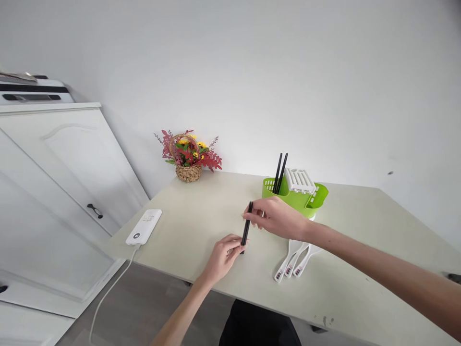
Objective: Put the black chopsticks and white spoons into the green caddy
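Note:
My right hand (278, 218) pinches the top of black chopsticks (247, 229) held nearly upright over the beige table (201, 211). The lower end of the chopsticks rests in the fingers of my left hand (225, 254), which curl round it. Just behind my right hand stands a green plastic utensil holder (306, 199) with two more black chopsticks (280, 173) sticking up from it and a white slotted insert (300, 179). Three white rice paddles (294, 262) lie on the table under my right wrist.
A white power bank (144, 226) with a cable lies at the table's left edge. At the back left of the table sits a wicker basket of red and yellow flowers (188, 158). A white cabinet (65, 192) stands to the left.

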`<move>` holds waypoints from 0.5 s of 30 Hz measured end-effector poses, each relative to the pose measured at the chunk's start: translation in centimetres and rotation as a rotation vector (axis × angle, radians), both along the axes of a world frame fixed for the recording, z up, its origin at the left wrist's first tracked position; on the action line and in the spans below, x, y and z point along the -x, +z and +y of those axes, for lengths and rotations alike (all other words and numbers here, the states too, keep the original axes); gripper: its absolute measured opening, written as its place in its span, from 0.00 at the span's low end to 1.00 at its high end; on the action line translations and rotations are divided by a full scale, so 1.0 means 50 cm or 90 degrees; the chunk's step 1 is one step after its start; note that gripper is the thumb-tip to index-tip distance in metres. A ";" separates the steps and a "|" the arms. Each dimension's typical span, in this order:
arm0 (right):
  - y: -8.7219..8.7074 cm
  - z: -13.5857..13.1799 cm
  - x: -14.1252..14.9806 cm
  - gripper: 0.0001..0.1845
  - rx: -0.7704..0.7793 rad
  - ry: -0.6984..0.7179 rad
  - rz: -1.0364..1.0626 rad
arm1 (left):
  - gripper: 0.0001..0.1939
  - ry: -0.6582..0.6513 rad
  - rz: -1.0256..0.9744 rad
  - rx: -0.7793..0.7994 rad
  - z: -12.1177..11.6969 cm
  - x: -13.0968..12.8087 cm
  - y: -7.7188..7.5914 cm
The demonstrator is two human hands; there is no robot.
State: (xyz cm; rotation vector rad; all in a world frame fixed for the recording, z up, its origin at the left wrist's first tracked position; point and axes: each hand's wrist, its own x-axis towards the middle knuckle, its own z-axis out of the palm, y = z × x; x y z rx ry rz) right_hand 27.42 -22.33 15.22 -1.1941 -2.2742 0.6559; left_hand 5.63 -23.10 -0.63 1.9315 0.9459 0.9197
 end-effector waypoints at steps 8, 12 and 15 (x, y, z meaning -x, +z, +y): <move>-0.011 -0.010 -0.004 0.17 0.020 -0.011 0.030 | 0.19 0.026 -0.018 0.007 0.005 0.003 -0.004; -0.016 -0.009 -0.002 0.17 0.018 -0.032 0.038 | 0.19 0.027 -0.026 0.024 0.006 0.004 -0.010; -0.019 -0.007 -0.001 0.17 0.015 -0.043 0.047 | 0.20 0.020 -0.035 0.035 0.006 0.005 -0.012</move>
